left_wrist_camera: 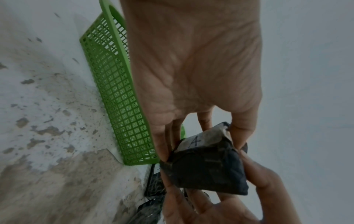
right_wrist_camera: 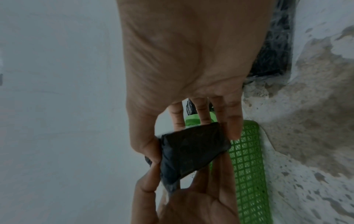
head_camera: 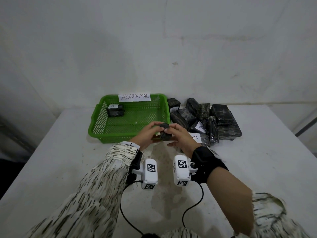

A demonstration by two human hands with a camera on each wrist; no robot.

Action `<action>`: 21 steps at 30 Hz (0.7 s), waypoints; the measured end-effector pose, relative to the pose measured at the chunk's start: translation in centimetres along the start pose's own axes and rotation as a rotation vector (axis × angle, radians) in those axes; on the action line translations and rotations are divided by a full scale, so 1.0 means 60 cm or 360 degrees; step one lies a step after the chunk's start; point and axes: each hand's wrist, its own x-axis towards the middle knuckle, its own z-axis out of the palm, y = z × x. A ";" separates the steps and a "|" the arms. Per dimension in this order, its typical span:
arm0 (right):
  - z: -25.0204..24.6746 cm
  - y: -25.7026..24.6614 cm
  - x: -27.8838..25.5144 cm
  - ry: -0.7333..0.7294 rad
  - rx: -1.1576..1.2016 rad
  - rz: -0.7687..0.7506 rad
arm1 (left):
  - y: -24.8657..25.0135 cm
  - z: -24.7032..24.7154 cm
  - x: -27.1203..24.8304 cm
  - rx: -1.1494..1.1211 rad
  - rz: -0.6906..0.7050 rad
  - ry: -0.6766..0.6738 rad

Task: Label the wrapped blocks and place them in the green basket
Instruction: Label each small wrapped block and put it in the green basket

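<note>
Both hands hold one black wrapped block (head_camera: 165,133) just above the near rim of the green basket (head_camera: 96,127). My left hand (head_camera: 154,129) pinches its left side and my right hand (head_camera: 171,131) pinches its right side. In the left wrist view the block (left_wrist_camera: 206,168) carries a white label (left_wrist_camera: 197,140) marked "A" on its top face, between the thumb and fingers of the left hand (left_wrist_camera: 201,150). The right wrist view shows the right hand (right_wrist_camera: 191,145) gripping the block (right_wrist_camera: 191,153). Another labelled block (head_camera: 115,110) lies in the basket's far left corner.
A pile of black wrapped blocks (head_camera: 214,117) sits right of the basket, some bearing white labels (head_camera: 199,127). A paper sign reading "ABNORMAL" (head_camera: 134,97) hangs on the basket's far rim. The white table (head_camera: 60,160) is stained near me; a wall stands close behind.
</note>
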 end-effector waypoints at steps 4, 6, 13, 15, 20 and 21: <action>0.004 0.001 0.001 -0.0083 -0.0016 0.0005 | 0.001 -0.001 0.003 -0.0060 -0.0004 0.0130; -0.001 0.004 0.002 -0.0172 0.0012 -0.0029 | 0.004 -0.007 0.000 -0.0034 -0.0028 0.0188; 0.002 -0.003 0.007 -0.0030 0.0023 -0.0011 | 0.004 -0.008 -0.014 0.0470 -0.0229 0.0131; 0.002 -0.004 0.009 0.0072 0.0105 0.0036 | 0.000 -0.007 -0.015 0.0427 -0.0169 0.0159; -0.003 -0.005 0.012 0.0191 0.0160 0.0121 | -0.002 -0.012 -0.017 0.0332 0.0166 -0.0073; -0.004 -0.005 0.012 0.0194 0.0133 0.0133 | 0.000 -0.012 -0.017 0.0356 0.0171 -0.0150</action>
